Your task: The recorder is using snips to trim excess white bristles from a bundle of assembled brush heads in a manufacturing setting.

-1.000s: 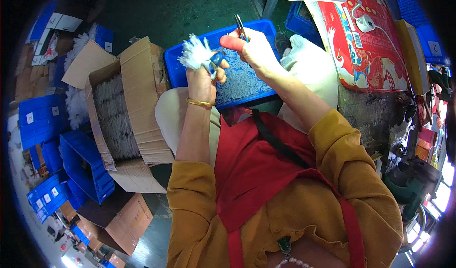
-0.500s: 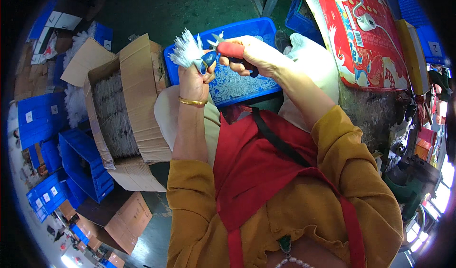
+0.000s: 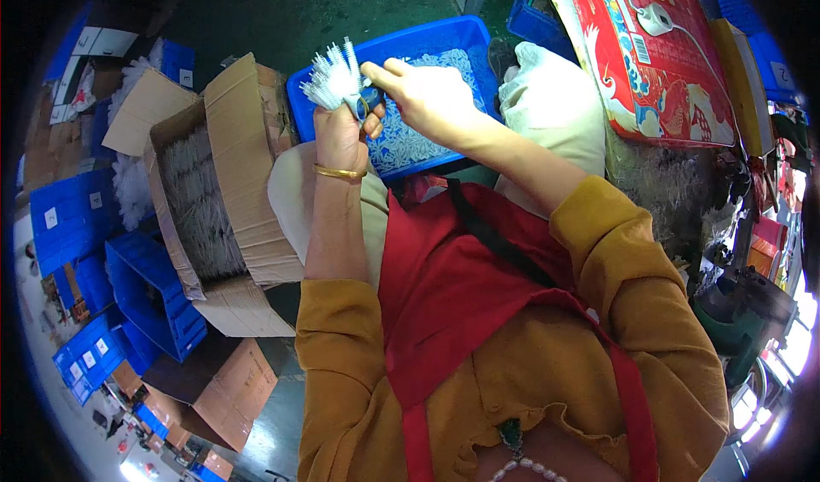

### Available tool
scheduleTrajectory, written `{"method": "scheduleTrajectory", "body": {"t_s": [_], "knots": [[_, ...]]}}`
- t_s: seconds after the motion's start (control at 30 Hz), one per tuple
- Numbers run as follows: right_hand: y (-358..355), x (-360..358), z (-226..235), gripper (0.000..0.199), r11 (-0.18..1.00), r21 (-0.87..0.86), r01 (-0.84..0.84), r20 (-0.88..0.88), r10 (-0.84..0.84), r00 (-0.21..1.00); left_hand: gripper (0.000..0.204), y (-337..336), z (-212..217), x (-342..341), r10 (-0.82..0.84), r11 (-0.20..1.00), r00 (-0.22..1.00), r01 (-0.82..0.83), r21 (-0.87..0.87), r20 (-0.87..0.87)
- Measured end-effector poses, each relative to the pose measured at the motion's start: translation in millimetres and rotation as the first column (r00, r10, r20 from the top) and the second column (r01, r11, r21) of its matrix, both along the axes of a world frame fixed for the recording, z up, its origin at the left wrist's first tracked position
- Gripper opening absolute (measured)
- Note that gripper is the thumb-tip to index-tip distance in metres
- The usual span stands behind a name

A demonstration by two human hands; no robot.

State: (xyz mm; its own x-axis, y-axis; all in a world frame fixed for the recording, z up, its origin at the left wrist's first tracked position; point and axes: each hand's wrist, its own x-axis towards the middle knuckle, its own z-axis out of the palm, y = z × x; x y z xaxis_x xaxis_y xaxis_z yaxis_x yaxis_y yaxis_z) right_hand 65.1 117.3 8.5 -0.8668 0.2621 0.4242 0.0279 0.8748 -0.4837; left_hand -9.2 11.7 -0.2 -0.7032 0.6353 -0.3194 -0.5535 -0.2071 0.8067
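My left hand (image 3: pixel 343 136) is closed around a bunch of thin white bristly plastic strips (image 3: pixel 329 85), which fan out above the fist over the left side of a blue bin (image 3: pixel 301 106). A dark blue wrap or cover (image 3: pixel 371 99) shows by the thumb of that hand. My right hand (image 3: pixel 431 97) reaches in from the right, its fingers closed and touching the side of the bunch. Glare and the back of the hand hide what it holds; the red-handled cutters do not show. Many small white pieces (image 3: pixel 410 144) lie in the bin below.
At left, an open cardboard box (image 3: pixel 248 166) holds more white strips. Beyond it stand blue crates (image 3: pixel 154 294) and another carton (image 3: pixel 231 396). A red printed sheet (image 3: pixel 658 80) with a white lamp base (image 3: pixel 655 19) lies at right. A green machine (image 3: pixel 735 320) is at lower right.
My right hand has turned over and moved left against the bunch. The red-handled cutters, visible in it before, are out of sight. My left hand stays closed on the strips.
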Motion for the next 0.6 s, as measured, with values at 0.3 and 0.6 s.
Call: {"method": "scheduleTrajectory", "body": {"t_s": [0.3, 0.6], "knots": [[31.1, 9.6, 14.9, 0.018, 0.008, -1.0, -0.023, -0.015, 0.537, 0.844, 0.029, -12.6, -8.5, -18.6, -0.292, 0.938, 0.95, 0.262, 0.228, 0.108], [20.8, 7.1, 21.8, 0.016, 0.034, -0.999, -0.027, -0.02, 0.2, 0.98, 0.021, -4.0, -17.7, -19.8, -0.187, 0.93, 0.913, 0.046, 0.365, 0.362]]}}
